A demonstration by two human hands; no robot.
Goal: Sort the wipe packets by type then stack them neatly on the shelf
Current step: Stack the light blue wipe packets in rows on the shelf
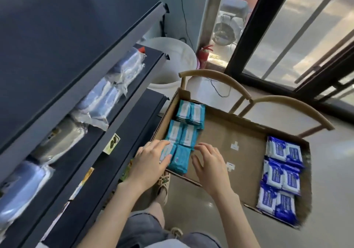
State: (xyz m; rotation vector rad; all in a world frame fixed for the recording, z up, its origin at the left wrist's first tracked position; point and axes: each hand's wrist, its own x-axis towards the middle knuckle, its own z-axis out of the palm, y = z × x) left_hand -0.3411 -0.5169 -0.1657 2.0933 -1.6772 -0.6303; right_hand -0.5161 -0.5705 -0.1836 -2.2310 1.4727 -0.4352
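With teal wipe packets (188, 131) and blue wipe packets (281, 175) seemingly sorted at opposite ends of the cardboard box (226, 132), your left hand (149, 161) pinches the nearest teal packet (166, 150), your right hand (208, 165) hovers with fingers spread, so lifting it onto the shelf (130, 125) comes next.

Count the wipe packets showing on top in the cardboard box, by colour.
Teal packets: 6
Dark blue and white packets: 6
Total: 12 showing on top; any beneath are hidden.
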